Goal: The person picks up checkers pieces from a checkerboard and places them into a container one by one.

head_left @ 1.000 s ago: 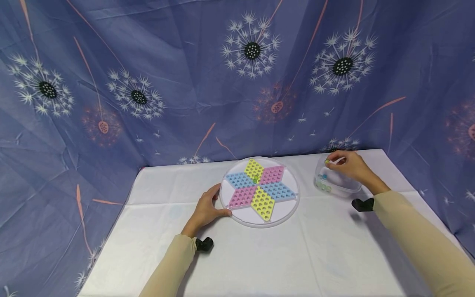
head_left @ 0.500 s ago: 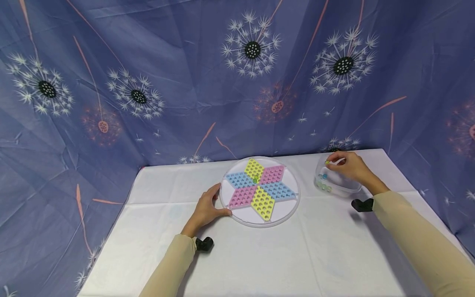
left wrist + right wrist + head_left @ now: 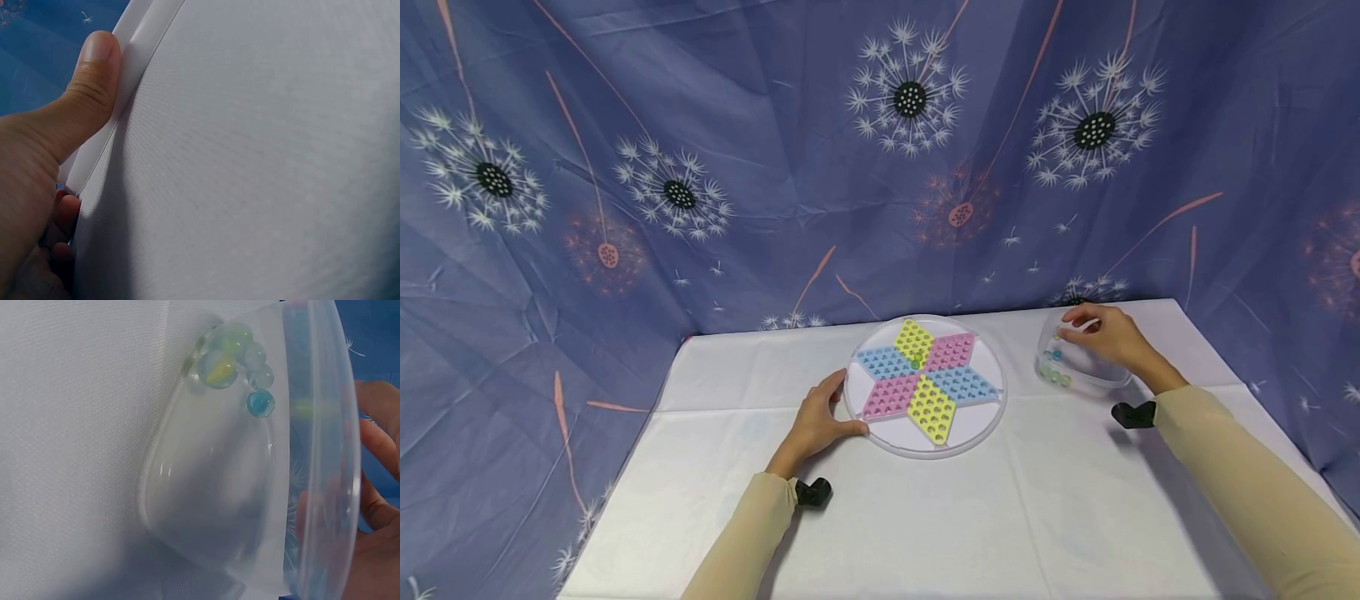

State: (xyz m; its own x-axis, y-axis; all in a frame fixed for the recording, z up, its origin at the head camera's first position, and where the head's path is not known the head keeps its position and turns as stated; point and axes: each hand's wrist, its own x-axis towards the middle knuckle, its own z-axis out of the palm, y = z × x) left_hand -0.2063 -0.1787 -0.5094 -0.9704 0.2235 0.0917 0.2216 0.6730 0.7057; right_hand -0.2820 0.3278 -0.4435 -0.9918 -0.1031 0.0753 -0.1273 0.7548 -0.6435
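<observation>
A round Chinese checkers board (image 3: 891,429) with a yellow, pink and blue star lies on the white table. My left hand (image 3: 816,419) holds its left rim, the thumb (image 3: 97,81) lying along the edge. A few green marbles (image 3: 917,361) sit near the star's centre. Over a clear plastic container (image 3: 1097,384) at the right, my right hand (image 3: 1108,335) has its thumb and fingers apart. A yellow-green marble (image 3: 1057,335), blurred in the right wrist view, is just below the fingertips. Several blue and clear green marbles (image 3: 260,403) rest inside the container.
White cloth (image 3: 955,525) covers the table. Behind it hangs a blue dandelion-print curtain (image 3: 790,167), which also runs along both sides. The container stands near the table's back right, apart from the board.
The right hand's fingers have let go of the yellow-green marble, which has dropped slightly below them over the container. My left hand and the board have stayed in place.
</observation>
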